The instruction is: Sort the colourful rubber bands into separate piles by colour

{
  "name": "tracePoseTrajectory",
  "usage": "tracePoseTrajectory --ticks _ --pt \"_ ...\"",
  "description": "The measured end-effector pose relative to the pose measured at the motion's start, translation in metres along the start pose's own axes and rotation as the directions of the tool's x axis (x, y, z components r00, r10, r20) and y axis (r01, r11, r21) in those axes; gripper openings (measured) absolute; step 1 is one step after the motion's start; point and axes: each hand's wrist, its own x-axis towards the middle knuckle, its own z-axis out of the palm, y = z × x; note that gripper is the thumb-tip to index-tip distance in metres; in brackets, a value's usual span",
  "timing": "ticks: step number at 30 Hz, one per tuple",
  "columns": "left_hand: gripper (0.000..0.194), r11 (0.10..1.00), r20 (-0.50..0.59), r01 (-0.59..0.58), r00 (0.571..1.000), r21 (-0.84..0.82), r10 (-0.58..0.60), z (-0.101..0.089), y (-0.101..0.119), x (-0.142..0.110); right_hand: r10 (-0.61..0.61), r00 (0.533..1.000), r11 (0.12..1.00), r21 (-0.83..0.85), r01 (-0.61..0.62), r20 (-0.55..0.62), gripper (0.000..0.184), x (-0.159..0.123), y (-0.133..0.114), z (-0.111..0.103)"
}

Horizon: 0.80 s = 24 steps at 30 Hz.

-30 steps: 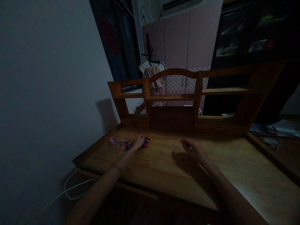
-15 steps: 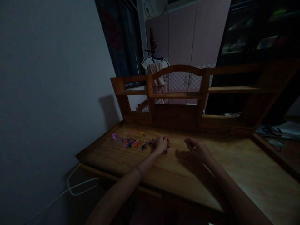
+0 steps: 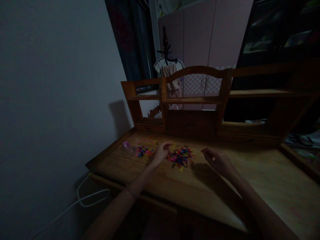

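A heap of small, bright, many-coloured loop-like pieces [image 3: 181, 156] lies spread on the wooden desk [image 3: 155, 173]; their exact kind is too small to tell. My left hand [image 3: 160, 153] is at the heap's left edge, fingers stretched out to the right and apart. More of the same pieces [image 3: 143, 151] lie to the left of that hand. Right of the heap, my right hand [image 3: 218, 162] is raised a little above the desk, its thumb and fingertips pinched together. Whatever is between those fingertips, if anything, is too small to make out.
A clear container with a purple end [image 3: 126, 145] lies at the desk's left side. A few thin coloured pieces [image 3: 150, 141] lie behind the heap. The wooden shelf unit [image 3: 195, 101] borders the back, a white wall [image 3: 62, 83] the left. A white cable [image 3: 87, 198] hangs beside the desk.
My left hand has moved left off the heap, which now shows spread out and wider. My right hand keeps its pinch in nearly the same place. The view has shifted slightly.
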Motion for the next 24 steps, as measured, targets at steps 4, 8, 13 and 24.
tracePoseTrajectory --ticks 4,8,13,24 --pt "0.036 0.999 0.026 0.023 0.999 -0.039 -0.022 -0.007 -0.015 -0.006 -0.019 1.0 1.0 0.003 0.019 0.011 0.025 0.0 0.001 0.001" --pt "0.03 0.999 0.053 0.022 0.998 -0.026 -0.021 -0.006 -0.015 -0.008 -0.01 1.0 1.0 -0.003 0.01 0.008 0.024 0.0 0.005 0.0" --pt "0.013 0.998 0.035 -0.03 0.999 0.054 0.028 -0.018 -0.009 -0.013 0.016 1.0 1.0 -0.008 -0.016 0.006 0.024 0.0 0.006 -0.004" --pt "0.055 0.922 -0.31 0.217 0.944 0.32 -0.114 -0.066 -0.04 -0.01 0.007 0.997 1.0 0.004 -0.008 0.077 0.024 -0.001 0.001 0.003"
